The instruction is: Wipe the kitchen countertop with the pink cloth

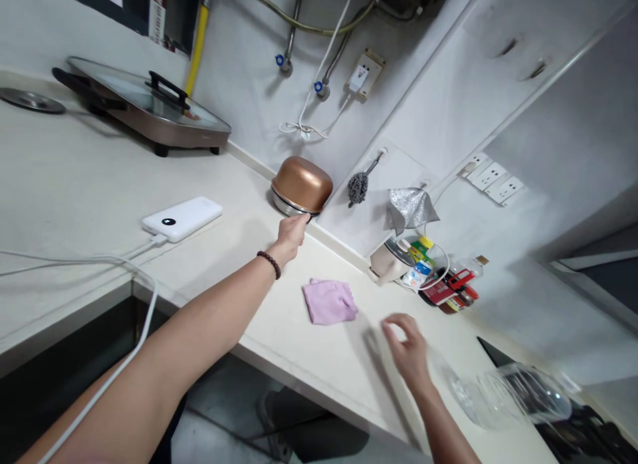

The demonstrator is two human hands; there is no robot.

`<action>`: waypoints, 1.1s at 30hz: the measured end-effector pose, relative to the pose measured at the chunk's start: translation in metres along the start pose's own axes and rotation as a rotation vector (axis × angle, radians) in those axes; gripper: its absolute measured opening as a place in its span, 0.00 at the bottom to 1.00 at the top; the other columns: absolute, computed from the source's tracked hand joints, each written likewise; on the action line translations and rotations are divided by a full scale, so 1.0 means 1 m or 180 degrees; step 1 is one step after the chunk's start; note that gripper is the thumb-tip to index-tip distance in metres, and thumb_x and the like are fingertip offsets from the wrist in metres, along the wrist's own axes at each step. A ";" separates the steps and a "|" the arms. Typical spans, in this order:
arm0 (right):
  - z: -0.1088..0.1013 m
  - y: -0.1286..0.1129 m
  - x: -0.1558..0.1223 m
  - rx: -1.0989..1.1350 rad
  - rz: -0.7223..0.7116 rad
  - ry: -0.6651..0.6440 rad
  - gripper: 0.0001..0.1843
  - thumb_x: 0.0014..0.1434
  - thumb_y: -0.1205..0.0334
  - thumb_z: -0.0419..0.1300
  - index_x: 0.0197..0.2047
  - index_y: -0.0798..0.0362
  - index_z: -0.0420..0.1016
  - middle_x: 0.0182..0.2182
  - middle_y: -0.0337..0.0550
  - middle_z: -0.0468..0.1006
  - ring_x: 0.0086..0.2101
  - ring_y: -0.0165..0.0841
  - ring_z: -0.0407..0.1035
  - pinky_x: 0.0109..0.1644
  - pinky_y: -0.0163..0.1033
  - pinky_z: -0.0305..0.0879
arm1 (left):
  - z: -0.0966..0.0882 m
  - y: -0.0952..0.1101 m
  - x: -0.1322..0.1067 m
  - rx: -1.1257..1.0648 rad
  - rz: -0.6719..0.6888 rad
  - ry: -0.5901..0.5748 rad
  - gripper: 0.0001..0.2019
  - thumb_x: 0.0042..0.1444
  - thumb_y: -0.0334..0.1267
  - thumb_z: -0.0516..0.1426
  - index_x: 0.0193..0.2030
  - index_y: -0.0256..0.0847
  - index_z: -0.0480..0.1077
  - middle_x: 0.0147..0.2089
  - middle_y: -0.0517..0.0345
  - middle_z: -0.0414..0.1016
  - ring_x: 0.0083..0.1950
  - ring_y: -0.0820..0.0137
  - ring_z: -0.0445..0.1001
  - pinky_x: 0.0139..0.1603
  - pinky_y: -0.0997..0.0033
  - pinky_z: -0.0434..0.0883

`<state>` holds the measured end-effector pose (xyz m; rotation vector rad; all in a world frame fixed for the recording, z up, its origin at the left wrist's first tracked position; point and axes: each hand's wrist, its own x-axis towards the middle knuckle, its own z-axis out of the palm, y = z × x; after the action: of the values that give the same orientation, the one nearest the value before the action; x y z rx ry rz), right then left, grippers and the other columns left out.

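Note:
My left hand (292, 236) reaches far across the pale counter and its fingers close on the rim of a steel bowl (285, 205) that sits under an upturned copper-coloured bowl (302, 181) by the wall. A dark bead bracelet (270, 263) is on that wrist. My right hand (407, 348) hovers low over the counter near its front edge, fingers curled and slightly blurred, with nothing visible in them. A folded pink cloth (329, 301) lies on the counter between the two hands.
A white power bank (182, 219) with a cable (124, 261) lies at the left, near a dark sink opening (60, 377). An electric griddle with a glass lid (149, 105) stands at the back. Clear glass bowls (508, 397) sit at the right; a small cooker (389, 259) and bottles (448, 288) line the wall.

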<state>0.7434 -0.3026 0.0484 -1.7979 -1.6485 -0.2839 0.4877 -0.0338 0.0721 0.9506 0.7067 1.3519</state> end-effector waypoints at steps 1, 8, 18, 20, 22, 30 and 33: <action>0.021 -0.017 0.017 0.0058 -0.0330 -0.0375 0.14 0.61 0.47 0.58 0.37 0.48 0.77 0.39 0.47 0.77 0.43 0.44 0.70 0.49 0.49 0.67 | 0.000 0.002 0.000 -0.0123 -0.0054 0.0060 0.21 0.55 0.46 0.57 0.23 0.45 0.47 0.17 0.71 0.46 0.18 0.80 0.46 0.20 0.74 0.48; 0.135 -0.051 0.089 -0.0380 -0.0792 -0.1331 0.14 0.66 0.52 0.51 0.34 0.49 0.73 0.33 0.42 0.74 0.36 0.35 0.69 0.42 0.39 0.63 | 0.005 0.011 -0.009 -0.0883 -0.0492 0.0019 0.20 0.53 0.40 0.58 0.23 0.44 0.48 0.15 0.73 0.46 0.16 0.82 0.45 0.18 0.77 0.42; 0.185 -0.028 0.195 -0.1889 0.0429 -0.1594 0.22 0.71 0.53 0.41 0.52 0.53 0.72 0.47 0.53 0.79 0.47 0.41 0.73 0.45 0.40 0.62 | 0.006 0.028 -0.016 -0.1507 -0.0595 -0.0321 0.22 0.51 0.40 0.61 0.21 0.44 0.48 0.15 0.73 0.46 0.15 0.83 0.44 0.17 0.78 0.41; 0.187 -0.031 0.200 -0.1937 0.0430 -0.1602 0.23 0.72 0.54 0.40 0.54 0.55 0.71 0.48 0.55 0.78 0.47 0.42 0.73 0.46 0.42 0.63 | 0.004 0.031 -0.014 -0.1570 -0.0628 -0.0292 0.22 0.51 0.40 0.61 0.21 0.44 0.49 0.15 0.73 0.46 0.15 0.83 0.44 0.17 0.78 0.42; 0.186 -0.035 0.199 -0.1962 0.0380 -0.1623 0.23 0.72 0.55 0.40 0.54 0.55 0.71 0.49 0.55 0.78 0.48 0.42 0.74 0.47 0.42 0.63 | 0.002 0.032 -0.011 -0.1611 -0.0666 -0.0235 0.21 0.51 0.40 0.61 0.21 0.44 0.49 0.15 0.73 0.46 0.15 0.83 0.44 0.17 0.78 0.42; 0.148 -0.059 0.125 -0.1914 -0.0178 -0.1713 0.15 0.71 0.56 0.45 0.49 0.50 0.71 0.46 0.46 0.78 0.43 0.38 0.74 0.42 0.38 0.62 | -0.007 0.035 -0.003 -0.1741 -0.0823 -0.0128 0.20 0.56 0.38 0.57 0.22 0.43 0.49 0.15 0.73 0.45 0.14 0.83 0.43 0.16 0.78 0.41; 0.119 -0.070 0.070 -0.1550 -0.0695 -0.1728 0.13 0.71 0.58 0.44 0.44 0.50 0.69 0.39 0.44 0.77 0.37 0.37 0.73 0.40 0.39 0.62 | -0.008 0.036 -0.004 -0.1782 -0.0873 -0.0131 0.20 0.56 0.38 0.57 0.21 0.44 0.48 0.15 0.74 0.45 0.14 0.83 0.42 0.17 0.78 0.40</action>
<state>0.6571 -0.1766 0.0226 -2.1841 -2.3191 -0.3348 0.4632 -0.0377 0.0993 0.4146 0.3743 1.1883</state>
